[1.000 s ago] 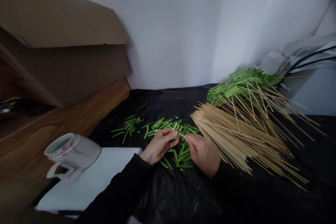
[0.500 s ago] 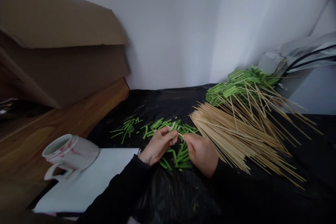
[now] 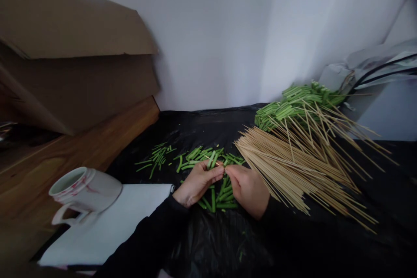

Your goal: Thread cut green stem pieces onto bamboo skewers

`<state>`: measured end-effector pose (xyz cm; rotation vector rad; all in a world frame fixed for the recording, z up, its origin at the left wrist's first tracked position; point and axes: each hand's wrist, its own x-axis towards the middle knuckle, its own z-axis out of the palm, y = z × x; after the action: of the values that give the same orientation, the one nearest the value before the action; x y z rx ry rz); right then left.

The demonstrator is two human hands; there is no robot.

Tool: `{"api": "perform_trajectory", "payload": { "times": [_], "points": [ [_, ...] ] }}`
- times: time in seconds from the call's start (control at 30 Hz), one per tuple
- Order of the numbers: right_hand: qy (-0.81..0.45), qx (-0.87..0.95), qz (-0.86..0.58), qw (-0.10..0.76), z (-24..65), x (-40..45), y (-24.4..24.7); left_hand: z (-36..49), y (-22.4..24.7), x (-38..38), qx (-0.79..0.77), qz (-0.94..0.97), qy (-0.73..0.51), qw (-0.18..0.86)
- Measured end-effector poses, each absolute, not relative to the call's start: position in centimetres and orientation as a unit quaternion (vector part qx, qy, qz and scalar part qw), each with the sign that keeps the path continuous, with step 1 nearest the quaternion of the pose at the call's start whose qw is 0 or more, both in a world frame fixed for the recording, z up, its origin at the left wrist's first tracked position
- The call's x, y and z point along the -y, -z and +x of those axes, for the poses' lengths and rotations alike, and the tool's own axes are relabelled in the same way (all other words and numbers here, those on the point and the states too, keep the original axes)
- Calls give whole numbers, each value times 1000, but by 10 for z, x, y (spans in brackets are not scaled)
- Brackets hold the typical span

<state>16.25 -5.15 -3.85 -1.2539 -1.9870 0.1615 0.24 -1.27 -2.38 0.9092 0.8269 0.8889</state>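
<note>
My left hand (image 3: 195,184) is closed in a pinch around short pieces of green bean (image 3: 211,159), held side by side. A thin bamboo skewer (image 3: 208,157) shows its tip past those pieces. On its right, my right hand (image 3: 250,189) pinches the skewer between thumb and forefinger, with the fingertips of both hands almost touching. Most of the skewer's length is hidden by my fingers. Loose cut green beans (image 3: 224,197) lie under and around both hands on black plastic sheeting (image 3: 195,130).
To the right, many bamboo skewers (image 3: 286,160) lie fanned out, with a heap of skewered green beans (image 3: 293,104) behind them. At left, a white mug (image 3: 100,191) stands on a white cloth or paper (image 3: 130,217). A cardboard box (image 3: 78,78) is beyond it, near the wall.
My right hand has come slightly closer to my left, and less skewer shows between them. The bean pieces in my left hand now stand out more clearly.
</note>
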Motion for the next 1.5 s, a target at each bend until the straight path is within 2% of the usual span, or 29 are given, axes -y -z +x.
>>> {"api": "perform_trajectory", "payload": {
  "times": [0.2, 0.43, 0.9, 1.2, 1.33, 1.43, 1.5],
  "points": [
    [-63, 774, -505, 378, 165, 50, 33, -7, 22, 4, -373, 392, -443, 715],
    [-71, 774, -498, 384, 163, 50, 38, 2, 27, 11, -372, 383, -421, 733],
    [-67, 777, -505, 370, 166, 49, 37, -6, 23, 5, -397, 358, -455, 712],
    [-68, 772, -506, 377, 166, 48, 38, 1, 27, 10, -381, 415, -435, 703],
    [-41, 747, -528, 402, 179, 44, 36, -17, 19, -4, -410, 447, -464, 646],
    [-24, 735, -534, 417, 189, 42, 35, -40, 16, -20, -462, 485, -519, 531],
    [-9, 733, -537, 418, 191, 42, 35, -53, 18, -30, -514, 532, -511, 437]
  ]
}}
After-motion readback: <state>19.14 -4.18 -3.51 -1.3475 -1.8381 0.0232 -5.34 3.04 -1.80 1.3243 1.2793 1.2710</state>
